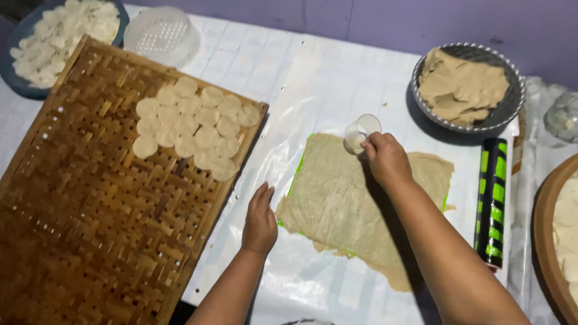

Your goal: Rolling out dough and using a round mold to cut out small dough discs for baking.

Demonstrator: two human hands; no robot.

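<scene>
Purple wall behind; counter [361, 78] covered in clear plastic sheeting. Rolled dough sheet [352, 201] lies flat in the middle of the counter, over a green mat whose edges just show. My right hand [385, 157] is closed around a small clear round cutter [360, 132], tilted at the dough sheet's far left corner. My left hand [260, 218] rests flat and open on the plastic, fingers together, just beside the dough's left edge, holding nothing. Woven bamboo tray [96, 204] to the left carries a cluster of cut dough rounds [192, 126] at its far corner. Metal bowl [468, 84] of dough scraps sits far right; black-and-green rolling pin [494, 201] lies just right of the dough. Blue bowl of rounds [60, 36] at far left, white strainer [159, 33] beside it.
</scene>
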